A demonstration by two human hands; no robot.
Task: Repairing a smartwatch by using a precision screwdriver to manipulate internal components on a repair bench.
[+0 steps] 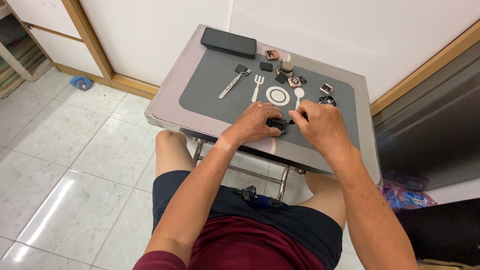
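A seated person works at a small metal table point(172, 95) covered by a grey mat point(215, 87) printed with a white fork, plate and spoon. The left hand point(256, 122) is clenched over a small black part point(278, 124) lying on the mat near its front edge, fingers curled on the part's left side, a ring on one finger. The right hand point(320, 125) grips a thin black tool point(298, 119) between thumb and fingers, its tip pointing left and meeting the part between the two hands.

Farther back on the mat lie a dark phone point(229, 42) at the rear edge, a silver strap point(232, 86) running diagonally, two small black squares point(254, 67) and a cluster of little watch-like cases point(286, 67), some copper-coloured. One more square case point(326, 88) and a black piece point(327, 100) sit just beyond the right hand.

Below the table are the person's bare knees, dark shorts and a maroon shirt. The floor is pale glossy tile point(75, 165); a blue item point(81, 82) lies by the wood-trimmed white wall at left, and a pink bag point(407, 197) rests on the floor at right
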